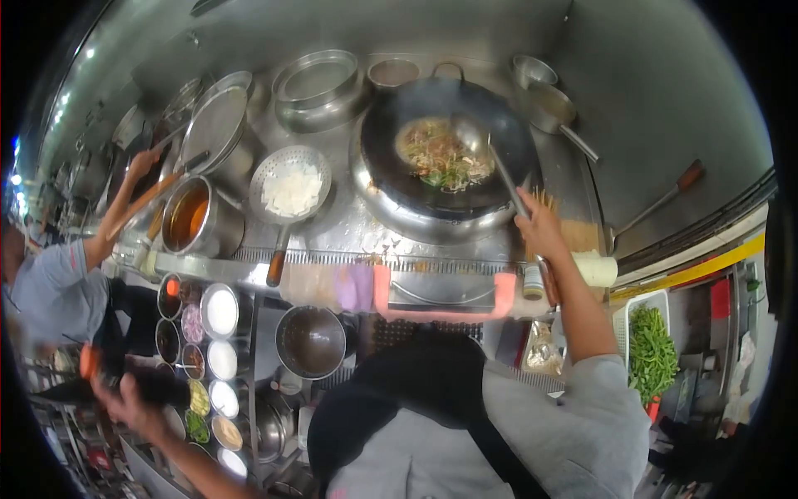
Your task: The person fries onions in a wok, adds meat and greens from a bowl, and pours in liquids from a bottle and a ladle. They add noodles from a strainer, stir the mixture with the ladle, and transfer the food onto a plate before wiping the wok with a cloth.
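My right hand (540,226) is closed round the handle of a metal ladle (504,166). The ladle's bowl rests within a large black wok (378,150), beside a mix of shredded vegetables and strips (445,158). Steam rises from the wok. My left hand (137,407) reaches out at the lower left with thumb and fingers apart, close to a blurred orange object (90,362). Metal tubs of ingredients, one with white powder (222,309), stand in rows near it.
A perforated strainer (312,158) holds white pieces left of the wok. A pot of brown liquid (214,218) stands further left. A co-worker (58,283) works there with a long-handled tool. Greens fill a white basket (633,333) on the right.
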`<move>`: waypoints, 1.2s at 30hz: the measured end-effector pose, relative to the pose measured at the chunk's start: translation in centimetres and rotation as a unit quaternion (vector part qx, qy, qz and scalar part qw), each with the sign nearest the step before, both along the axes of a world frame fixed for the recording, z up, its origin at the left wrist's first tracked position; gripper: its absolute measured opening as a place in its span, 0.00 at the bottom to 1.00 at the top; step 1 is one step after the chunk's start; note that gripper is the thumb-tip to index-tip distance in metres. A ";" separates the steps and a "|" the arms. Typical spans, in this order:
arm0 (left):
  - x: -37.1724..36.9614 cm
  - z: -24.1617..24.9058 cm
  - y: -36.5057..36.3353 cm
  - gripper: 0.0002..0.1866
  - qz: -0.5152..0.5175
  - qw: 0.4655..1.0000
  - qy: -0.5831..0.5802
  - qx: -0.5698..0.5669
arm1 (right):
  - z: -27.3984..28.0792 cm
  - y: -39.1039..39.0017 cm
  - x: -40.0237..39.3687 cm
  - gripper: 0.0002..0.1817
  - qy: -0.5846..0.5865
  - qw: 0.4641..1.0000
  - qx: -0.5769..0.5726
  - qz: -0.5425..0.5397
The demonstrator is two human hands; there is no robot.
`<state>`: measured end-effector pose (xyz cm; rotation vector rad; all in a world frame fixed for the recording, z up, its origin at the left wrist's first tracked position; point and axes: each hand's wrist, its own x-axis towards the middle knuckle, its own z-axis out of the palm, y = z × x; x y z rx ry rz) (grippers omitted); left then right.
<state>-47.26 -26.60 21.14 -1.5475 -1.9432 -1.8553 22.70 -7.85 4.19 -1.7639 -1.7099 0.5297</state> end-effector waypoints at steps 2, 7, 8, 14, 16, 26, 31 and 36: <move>5.3 -0.7 7.0 0.37 -0.119 0.992 0.015 -0.041 | -3.1 1.4 0.9 0.32 0.041 0.997 0.046 -0.037; 18.2 -3.3 21.8 0.37 -0.326 0.913 0.095 -0.227 | -4.8 1.4 0.5 0.33 0.147 0.983 -0.004 -0.113; 20.4 -3.9 24.2 0.37 -0.371 0.887 0.117 -0.249 | -4.9 1.3 0.4 0.33 0.175 0.978 -0.002 -0.117; 33.1 -8.0 33.7 0.37 -0.401 0.759 0.412 -0.305 | -4.9 0.7 -0.2 0.34 0.270 0.953 -0.015 -0.135; 35.5 -8.7 35.3 0.37 -0.362 0.728 0.466 -0.349 | -4.8 0.7 -0.1 0.34 0.296 0.946 -0.026 -0.134; 40.1 -10.9 37.5 0.34 -0.356 0.686 0.522 -0.359 | -4.8 0.0 0.8 0.33 0.294 0.947 -0.051 -0.117; 41.7 -10.3 39.2 0.37 -0.316 0.703 0.517 -0.373 | -4.5 0.0 1.0 0.33 0.303 0.945 -0.061 -0.111; 41.5 -12.5 40.7 0.37 -0.286 0.714 0.516 -0.377 | -5.8 0.3 1.2 0.33 0.219 0.971 -0.014 -0.095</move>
